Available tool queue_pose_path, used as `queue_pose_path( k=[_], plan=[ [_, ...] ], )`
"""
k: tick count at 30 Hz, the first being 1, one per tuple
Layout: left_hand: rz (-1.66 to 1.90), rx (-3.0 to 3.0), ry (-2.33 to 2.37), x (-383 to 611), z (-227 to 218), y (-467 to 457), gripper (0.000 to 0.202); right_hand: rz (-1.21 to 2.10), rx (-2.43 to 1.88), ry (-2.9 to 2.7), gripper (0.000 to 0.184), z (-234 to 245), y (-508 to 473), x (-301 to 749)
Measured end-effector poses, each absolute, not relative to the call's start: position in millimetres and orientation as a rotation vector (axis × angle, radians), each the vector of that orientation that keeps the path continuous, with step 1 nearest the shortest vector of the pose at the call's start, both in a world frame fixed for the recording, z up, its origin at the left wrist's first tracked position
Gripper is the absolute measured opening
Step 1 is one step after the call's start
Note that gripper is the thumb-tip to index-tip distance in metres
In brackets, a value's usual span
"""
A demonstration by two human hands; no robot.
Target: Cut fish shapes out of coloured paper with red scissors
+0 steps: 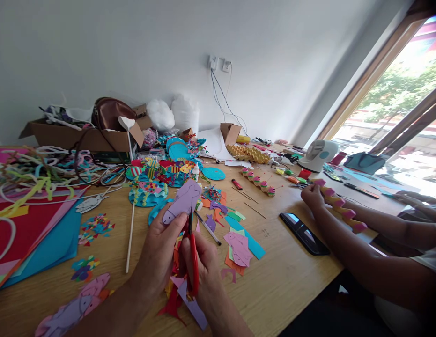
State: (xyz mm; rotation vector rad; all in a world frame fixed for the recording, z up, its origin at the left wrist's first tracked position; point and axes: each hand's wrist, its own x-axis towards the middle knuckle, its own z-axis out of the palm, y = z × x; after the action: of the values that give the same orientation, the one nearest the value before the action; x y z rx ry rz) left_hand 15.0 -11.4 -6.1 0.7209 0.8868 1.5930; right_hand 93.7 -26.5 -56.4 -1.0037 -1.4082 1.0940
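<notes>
My left hand (pixel 164 241) pinches a purple paper fish (pixel 181 202) with drawn outlines, held up over the table. In my right hand (pixel 205 262) is a pair of scissors (pixel 194 262) with red handles; the dark blades meet the fish's lower right edge. Below my hands lie purple, red and orange paper scraps (pixel 193 304), partly hidden by them. A pen (pixel 208 228) rests just right of the fish. Pink fish cut-outs (pixel 239 248) lie on orange paper further right, and more purple and pink fish (pixel 73 304) lie at the lower left.
A co-worker's hands (pixel 312 194) hold a pink and yellow egg-carton strip (pixel 339 203) at the right. A phone (pixel 304 234) lies before them. Blue decorated discs (pixel 147 196), a wooden stick (pixel 130 238), coloured sheets (pixel 52 248) and a cardboard box (pixel 80 140) occupy the left.
</notes>
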Motion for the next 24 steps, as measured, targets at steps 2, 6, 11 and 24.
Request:
queue_pose_path(
  k=[2,6,11,24],
  plan=[
    [1.597,0.734,0.886,15,-6,-9,0.016,1.093,-0.999,-1.417,0.049,-56,-26,96],
    [1.577,0.755,0.899,12,-9,-7,0.014,1.089,-1.008,-1.444,0.048,-55,-25,99],
    [1.595,0.731,0.916,10,-12,-4,0.016,1.072,-1.007,-1.472,0.047,-52,-26,100],
    [1.574,0.928,0.869,4,-16,-1,0.008,1.175,-1.076,-1.549,0.054,-47,-31,113]
  ],
)
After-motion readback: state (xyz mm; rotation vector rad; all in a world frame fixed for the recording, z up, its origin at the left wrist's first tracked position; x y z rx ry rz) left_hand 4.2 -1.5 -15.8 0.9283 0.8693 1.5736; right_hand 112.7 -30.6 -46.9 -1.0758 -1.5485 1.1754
